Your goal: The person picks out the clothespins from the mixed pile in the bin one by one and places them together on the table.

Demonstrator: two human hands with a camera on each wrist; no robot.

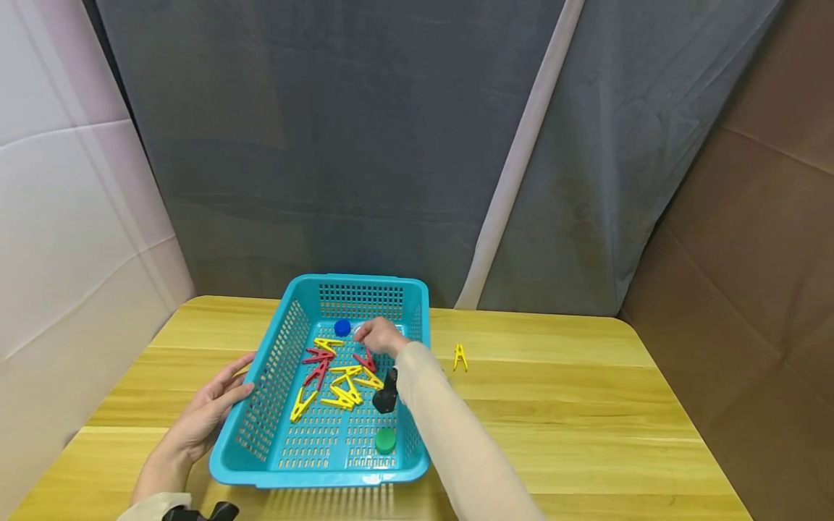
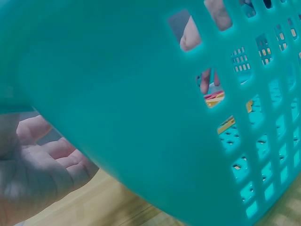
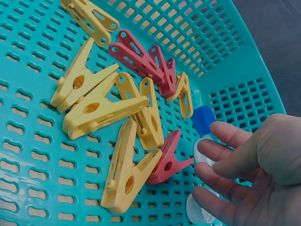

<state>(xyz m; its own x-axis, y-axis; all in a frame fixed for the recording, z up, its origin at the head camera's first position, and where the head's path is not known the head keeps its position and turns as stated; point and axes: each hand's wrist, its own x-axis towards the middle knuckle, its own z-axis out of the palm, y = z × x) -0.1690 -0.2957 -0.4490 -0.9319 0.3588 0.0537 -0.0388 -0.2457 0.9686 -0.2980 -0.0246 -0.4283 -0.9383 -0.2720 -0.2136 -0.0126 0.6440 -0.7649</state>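
A turquoise plastic basket [image 1: 319, 479] stands on the table, with yellow clothespins [image 1: 302, 404], red clothespins [image 1: 317, 374], a blue bottle cap [image 1: 342, 328] and a green bottle cap [image 1: 385, 441] inside. My left hand [image 1: 207, 414] is at its left side, thumb by the rim and fingers along the outside. In the left wrist view those fingers look loosely bent under the rim. My right hand [image 1: 383, 336] reaches into the far part of the basket. The right wrist view shows its fingers spread over white round pieces [image 3: 194, 209], partly hidden by them, with a fingertip right beside the blue cap.
One yellow clothespin [image 1: 460, 357] lies on the wooden table [image 1: 554, 405], right of the basket. A grey cloth [image 1: 326, 145] hangs behind the table, a white one [image 1: 78, 217] at the left and a brown one [image 1: 749, 253] at the right.
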